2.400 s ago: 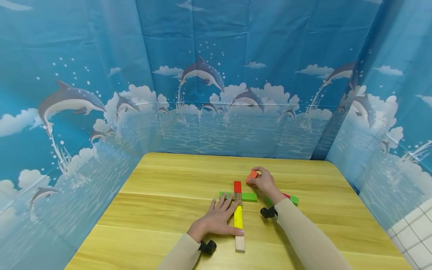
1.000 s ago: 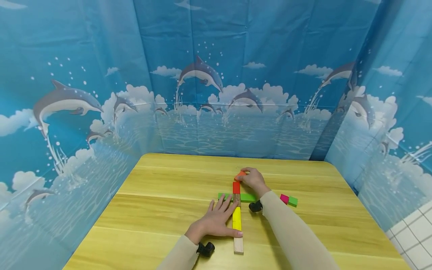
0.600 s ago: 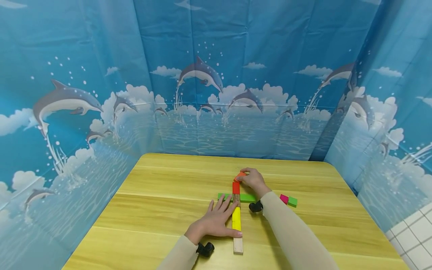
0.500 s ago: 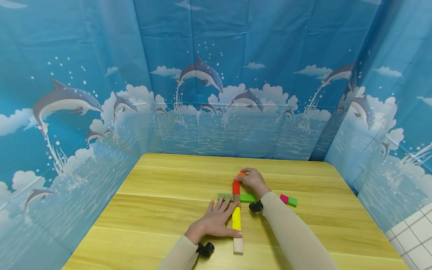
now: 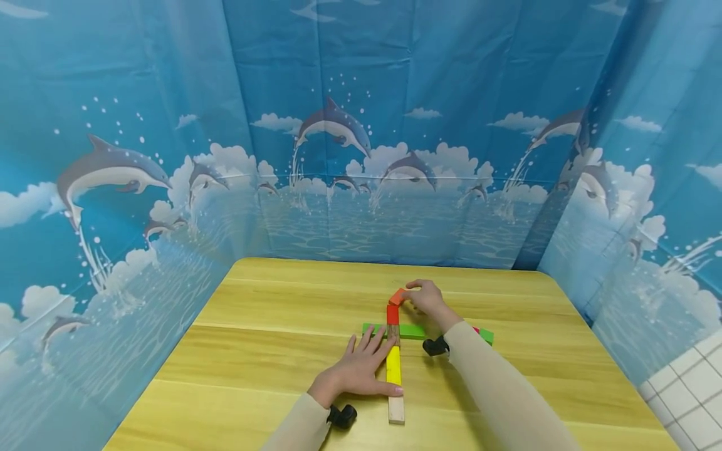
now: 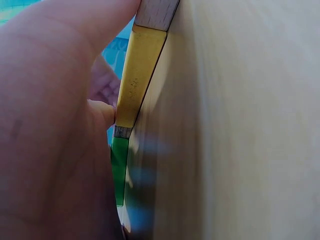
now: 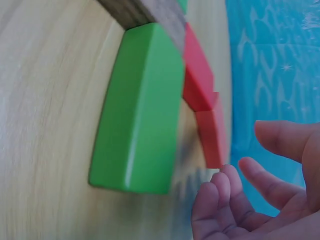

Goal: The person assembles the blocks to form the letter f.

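A row of wooden blocks lies on the table: a pale block (image 5: 397, 410) nearest, then a yellow block (image 5: 393, 366), a brown block (image 5: 393, 336) and a red block (image 5: 392, 314). Green blocks (image 5: 412, 331) stick out on both sides of the brown one. At the red block's far end lies an orange block (image 5: 397, 296), angled to the right. My left hand (image 5: 361, 371) lies with spread fingers, its thumb on the yellow block near the pale one. My right hand (image 5: 430, 299) is just right of the orange block, its fingers (image 7: 205, 205) apart from it and holding nothing.
A pink block (image 5: 476, 329), mostly hidden by the right sleeve, and a small green block (image 5: 486, 336) lie to the right. A dolphin-print curtain (image 5: 361, 213) stands behind the yellow wood-grain table (image 5: 271, 300). White tiles (image 5: 690, 388) show at the far right.
The orange block has come left in my right hand to the red block's end. That hand has since let go and drawn slightly right. My left hand keeps its place.
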### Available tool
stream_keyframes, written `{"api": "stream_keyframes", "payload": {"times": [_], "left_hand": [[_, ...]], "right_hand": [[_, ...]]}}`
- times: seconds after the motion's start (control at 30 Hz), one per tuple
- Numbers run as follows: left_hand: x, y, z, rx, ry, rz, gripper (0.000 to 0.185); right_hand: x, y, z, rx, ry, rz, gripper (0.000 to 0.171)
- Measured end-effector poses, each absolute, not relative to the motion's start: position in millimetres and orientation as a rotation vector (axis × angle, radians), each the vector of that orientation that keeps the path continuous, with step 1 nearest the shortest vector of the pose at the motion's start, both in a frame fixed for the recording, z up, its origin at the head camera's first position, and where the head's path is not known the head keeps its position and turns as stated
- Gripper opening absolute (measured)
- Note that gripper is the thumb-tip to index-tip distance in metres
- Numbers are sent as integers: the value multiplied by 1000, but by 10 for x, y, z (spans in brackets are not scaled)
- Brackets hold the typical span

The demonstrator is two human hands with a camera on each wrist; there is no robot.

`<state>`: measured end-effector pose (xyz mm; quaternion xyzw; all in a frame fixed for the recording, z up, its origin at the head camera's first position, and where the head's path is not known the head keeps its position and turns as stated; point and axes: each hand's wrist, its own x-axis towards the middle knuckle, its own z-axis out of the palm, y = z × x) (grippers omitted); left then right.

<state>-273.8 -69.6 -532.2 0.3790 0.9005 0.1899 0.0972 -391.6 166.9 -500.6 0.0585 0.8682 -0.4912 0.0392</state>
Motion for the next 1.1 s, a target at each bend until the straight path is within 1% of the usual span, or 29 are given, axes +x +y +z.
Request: {"api": "stream_keyframes", "payload": {"times": [0.2,0.4,0.73,1.1], "left_hand": [[-2743,-702,-5304,1118,2666,567,106],[-2766,-693,-5301,1113,2684,550,107],[-2726,-678,-5353,1105,2677,563,107],[-2741,-689,-5339,1106,2660,587,107]], "right_hand": [[-3782,1770,-4851,98,2716,-1488,42],[-3601,1892,-4719,28,2717,-1557,35],[-3265,2110,-4866,-55,2763,-1562,31],[-2999,2284,-4891,-189,2955,-1298,25]]}}
